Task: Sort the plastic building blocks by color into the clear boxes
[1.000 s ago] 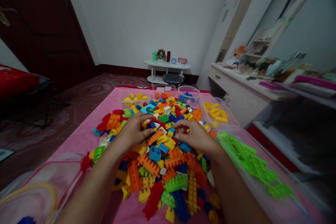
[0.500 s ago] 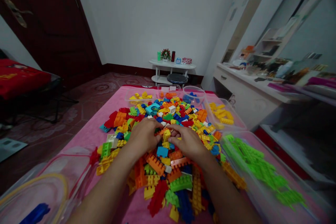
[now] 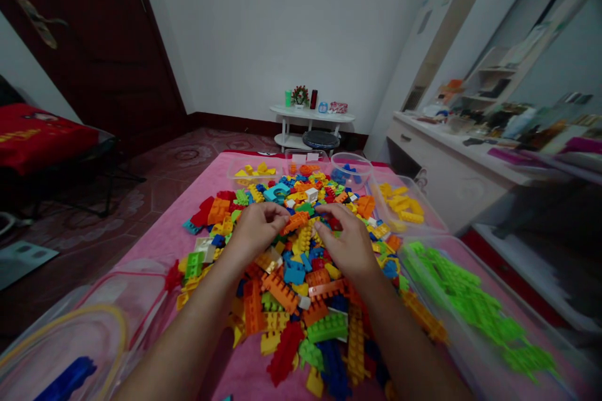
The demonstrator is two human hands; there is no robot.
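Note:
A large heap of plastic building bricks [image 3: 301, 276] in many colours covers the middle of a pink cloth [image 3: 155, 244]. Both my hands hover over the far half of the heap. My left hand [image 3: 256, 232] has its fingers curled and pinches one end of an orange brick [image 3: 296, 222]. My right hand [image 3: 345, 241] lies beside it with its fingertips at the other end of that brick. A yellow studded brick [image 3: 303, 239] sits just below them.
A clear tray of lime green bricks [image 3: 475, 310] lies at the right, one with yellow bricks [image 3: 402, 203] behind it. Small tubs of yellow [image 3: 254, 170], orange [image 3: 301, 166] and blue [image 3: 348, 172] bricks stand at the far edge. A lidded container [image 3: 66, 357] with a blue piece is near left.
My hands have lifted a little from the heap and drawn slightly apart, and an orange brick now shows between their fingertips. The camera has tilted slightly.

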